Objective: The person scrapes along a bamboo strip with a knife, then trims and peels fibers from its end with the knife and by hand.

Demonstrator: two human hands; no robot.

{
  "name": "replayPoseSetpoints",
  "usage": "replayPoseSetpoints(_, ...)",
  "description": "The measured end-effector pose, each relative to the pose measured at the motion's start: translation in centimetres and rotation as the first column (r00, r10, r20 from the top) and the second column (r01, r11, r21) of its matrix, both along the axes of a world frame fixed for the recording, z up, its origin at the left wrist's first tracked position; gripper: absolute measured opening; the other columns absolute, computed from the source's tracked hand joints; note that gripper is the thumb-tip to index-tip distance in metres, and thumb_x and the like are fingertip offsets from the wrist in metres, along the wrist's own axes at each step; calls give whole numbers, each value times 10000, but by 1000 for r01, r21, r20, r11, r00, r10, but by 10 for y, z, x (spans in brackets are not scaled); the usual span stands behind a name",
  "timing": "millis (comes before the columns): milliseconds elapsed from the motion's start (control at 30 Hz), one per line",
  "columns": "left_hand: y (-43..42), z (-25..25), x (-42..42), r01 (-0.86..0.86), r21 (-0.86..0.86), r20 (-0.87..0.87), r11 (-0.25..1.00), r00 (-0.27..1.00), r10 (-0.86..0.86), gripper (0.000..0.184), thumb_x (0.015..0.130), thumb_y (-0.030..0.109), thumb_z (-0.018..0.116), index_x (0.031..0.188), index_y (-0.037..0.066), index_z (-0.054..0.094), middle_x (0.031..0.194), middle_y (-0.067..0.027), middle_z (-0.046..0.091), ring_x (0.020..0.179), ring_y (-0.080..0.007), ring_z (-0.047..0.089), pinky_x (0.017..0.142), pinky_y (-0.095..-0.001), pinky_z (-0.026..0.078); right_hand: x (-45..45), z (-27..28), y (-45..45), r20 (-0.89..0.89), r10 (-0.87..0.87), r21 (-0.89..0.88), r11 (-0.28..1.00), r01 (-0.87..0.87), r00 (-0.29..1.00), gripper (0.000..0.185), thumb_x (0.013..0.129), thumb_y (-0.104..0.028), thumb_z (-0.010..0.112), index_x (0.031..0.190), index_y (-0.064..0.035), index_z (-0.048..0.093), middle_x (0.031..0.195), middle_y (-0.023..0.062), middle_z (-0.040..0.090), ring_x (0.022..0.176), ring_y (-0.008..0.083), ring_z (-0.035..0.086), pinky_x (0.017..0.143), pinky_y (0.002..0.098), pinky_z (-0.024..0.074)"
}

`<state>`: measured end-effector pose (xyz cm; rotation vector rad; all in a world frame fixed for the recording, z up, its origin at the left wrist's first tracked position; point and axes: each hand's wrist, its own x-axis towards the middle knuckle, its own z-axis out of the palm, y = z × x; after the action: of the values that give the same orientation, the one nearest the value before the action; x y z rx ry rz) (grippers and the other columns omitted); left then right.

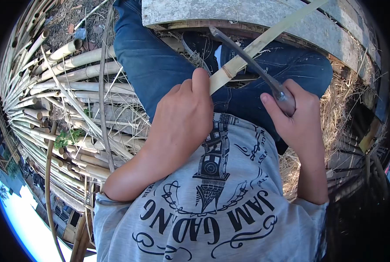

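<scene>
My left hand (184, 113) is closed around the near end of a pale, flat bamboo strip (265, 39). From there the strip slants up and to the right, over my lap and across the boards. A darker node ring crosses it just beyond my fingers. In my right hand (297, 111) is the handle of a knife (251, 61), with its long, narrow dark blade pointing up and left. The blade lies across the strip in this view; whether it touches cannot be told. My left fingertips are hidden behind the hand.
Many cut bamboo poles (85, 87) lie stacked on the left, with thin split strips across them. Ahead is a worn wooden platform (190, 13) with a raised edge. Dry shavings (334, 113) cover the ground at right. My legs in jeans (151, 61) are bent below the hands.
</scene>
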<state>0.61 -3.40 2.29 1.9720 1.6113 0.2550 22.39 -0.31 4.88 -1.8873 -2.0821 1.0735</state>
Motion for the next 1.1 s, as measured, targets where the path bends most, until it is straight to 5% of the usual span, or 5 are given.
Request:
replayPoseSetpoints(200,1,-6,4,-89,-197,211,976,969,130,228,833,86,614,950,-25,453,702,-186,566,635,-372,603,588,-438,496,-14,-48,-31,-222,-38,227,970,89,974,208,713,-118,750,794,7,605,701,157,620,625,363,637,566,385,492)
replayPoseSetpoints(367,1,-25,2,-62,100,133,993,990,48,227,849,96,623,955,-37,473,741,-236,607,646,-398,624,581,-462,499,-19,-58,-35,-149,-83,169,980,108,985,168,780,-77,732,758,13,591,551,112,530,460,141,492,475,282,398)
replayPoseSetpoints(467,2,-30,2,-52,50,230,997,972,39,209,860,97,613,948,-34,476,719,-238,616,626,-405,627,575,-471,499,-21,-56,-31,-117,-124,88,987,135,985,223,677,-157,763,806,-20,643,643,159,623,610,348,649,561,381,499)
replayPoseSetpoints(900,10,-44,14,-45,104,296,994,955,12,189,900,108,567,892,-59,478,606,-229,589,589,-430,607,548,-498,483,-17,-65,-28,4,-172,68,983,171,985,190,711,-181,729,815,-38,660,668,165,640,646,365,652,595,419,510)
replayPoseSetpoints(1100,22,-34,13,-82,-479,274,874,932,237,239,942,179,483,912,-57,511,791,-326,611,829,-465,618,737,-526,478,-14,-72,-28,28,-142,67,988,140,989,186,719,-190,729,809,-48,652,662,154,642,643,363,650,593,420,510)
